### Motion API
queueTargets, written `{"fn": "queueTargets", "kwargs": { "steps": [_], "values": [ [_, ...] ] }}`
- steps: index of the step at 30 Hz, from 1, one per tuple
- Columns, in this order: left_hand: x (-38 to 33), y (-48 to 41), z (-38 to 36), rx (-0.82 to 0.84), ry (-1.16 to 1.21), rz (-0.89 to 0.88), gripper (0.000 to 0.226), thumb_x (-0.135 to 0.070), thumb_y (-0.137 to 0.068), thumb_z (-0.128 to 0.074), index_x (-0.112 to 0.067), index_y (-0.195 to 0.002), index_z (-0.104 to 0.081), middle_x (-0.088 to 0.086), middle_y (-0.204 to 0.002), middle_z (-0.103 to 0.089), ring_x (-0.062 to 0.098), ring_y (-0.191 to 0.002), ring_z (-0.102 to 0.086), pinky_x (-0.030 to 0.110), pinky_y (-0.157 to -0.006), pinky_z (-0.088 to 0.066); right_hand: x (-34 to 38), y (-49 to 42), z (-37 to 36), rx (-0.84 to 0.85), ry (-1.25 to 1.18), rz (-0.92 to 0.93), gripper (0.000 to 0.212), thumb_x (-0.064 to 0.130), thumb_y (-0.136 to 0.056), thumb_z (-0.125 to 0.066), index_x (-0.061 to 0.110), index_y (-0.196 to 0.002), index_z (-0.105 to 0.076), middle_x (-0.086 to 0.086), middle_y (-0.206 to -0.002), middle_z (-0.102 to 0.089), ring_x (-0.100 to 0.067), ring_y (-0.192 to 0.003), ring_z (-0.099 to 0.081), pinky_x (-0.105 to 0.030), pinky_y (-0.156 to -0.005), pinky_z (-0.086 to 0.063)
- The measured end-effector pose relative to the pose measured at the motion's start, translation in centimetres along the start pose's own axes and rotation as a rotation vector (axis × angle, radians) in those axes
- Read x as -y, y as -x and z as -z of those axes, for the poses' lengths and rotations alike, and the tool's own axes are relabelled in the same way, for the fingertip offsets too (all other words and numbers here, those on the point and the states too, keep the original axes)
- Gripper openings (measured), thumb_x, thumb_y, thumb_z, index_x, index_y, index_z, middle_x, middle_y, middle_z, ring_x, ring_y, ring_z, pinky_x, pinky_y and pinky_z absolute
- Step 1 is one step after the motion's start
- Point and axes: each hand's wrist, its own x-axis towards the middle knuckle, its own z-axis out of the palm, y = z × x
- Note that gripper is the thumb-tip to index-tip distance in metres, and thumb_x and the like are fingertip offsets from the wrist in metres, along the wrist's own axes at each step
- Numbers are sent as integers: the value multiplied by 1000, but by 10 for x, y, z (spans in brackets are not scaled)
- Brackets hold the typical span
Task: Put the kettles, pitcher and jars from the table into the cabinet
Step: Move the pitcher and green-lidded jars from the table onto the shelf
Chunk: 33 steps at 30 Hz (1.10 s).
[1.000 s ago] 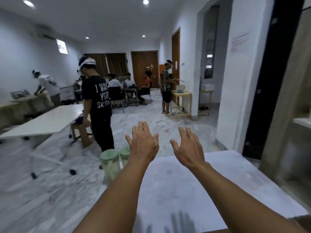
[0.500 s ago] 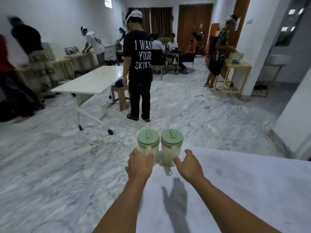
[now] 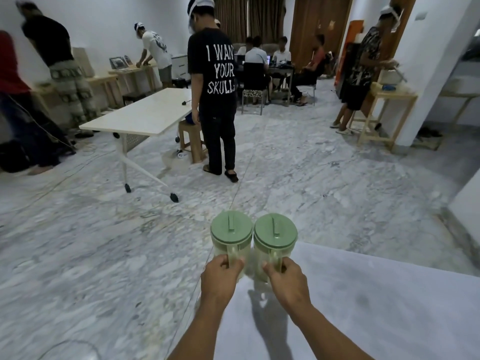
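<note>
Two clear pitchers with green lids stand side by side at the far left corner of the grey table (image 3: 376,302). My left hand (image 3: 220,278) is closed around the handle of the left pitcher (image 3: 231,231). My right hand (image 3: 285,278) is closed around the handle of the right pitcher (image 3: 275,233). Both pitchers are upright and touch each other. The cabinet is out of view.
Marble floor lies beyond the table edge. A person in a black printed T-shirt (image 3: 215,100) stands a few steps ahead beside a white folding table (image 3: 140,118) and a wooden stool (image 3: 191,141). Other people work at desks along the walls. A white pillar (image 3: 428,74) stands at right.
My view turned left and down from the room toward the table corner. Both hands went from spread open in the air to the pitchers and closed on their handles.
</note>
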Motion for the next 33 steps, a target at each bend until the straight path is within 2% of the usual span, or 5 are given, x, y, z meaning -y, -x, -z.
{"fn": "queueTargets", "kwargs": {
  "steps": [5, 9, 14, 18, 33],
  "values": [
    [-10, 11, -1, 49, 120, 0, 16, -28, -84, -73, -14, -81, -68, 1, -80, -72, 20, -77, -65, 31, -68, -47, -2, 5, 9, -21, -89, -12, 25, 41, -86, -69, 16, -86, -66, -2, -85, -71, -22, -85, -65, -42, -83, -54],
    [-30, 29, 9, 77, 162, 3, 20, -26, -83, -70, -8, -75, -68, 11, -73, -70, 24, -66, -61, 35, -65, -48, 10, 22, 30, -24, -210, -23, 23, 38, -87, -68, 15, -87, -67, -5, -88, -72, -24, -86, -67, -49, -85, -56],
    [-72, 69, 27, 149, 221, -118, 22, -25, -89, -60, -12, -73, -66, 3, -73, -67, 18, -69, -62, 31, -69, -47, 33, 69, 71, -122, -350, 37, 30, 35, -87, -68, 6, -87, -67, -14, -86, -73, -34, -87, -68, -47, -82, -54],
    [-109, 119, 37, 224, 281, -193, 18, -25, -90, -57, -10, -83, -64, 3, -75, -66, 15, -67, -60, 31, -68, -46, 43, 123, 115, -220, -472, 98, 29, 33, -92, -63, 5, -94, -65, -15, -90, -72, -27, -83, -67, -42, -79, -51],
    [-201, 416, -89, 718, 371, -460, 27, -33, -94, -55, -8, -95, -65, 10, -92, -72, 16, -75, -64, 33, -71, -49, -33, 368, 366, -998, -656, 185, 36, 42, -94, -53, 12, -80, -65, -6, -75, -67, -21, -72, -63, -36, -68, -47]
  ]
}}
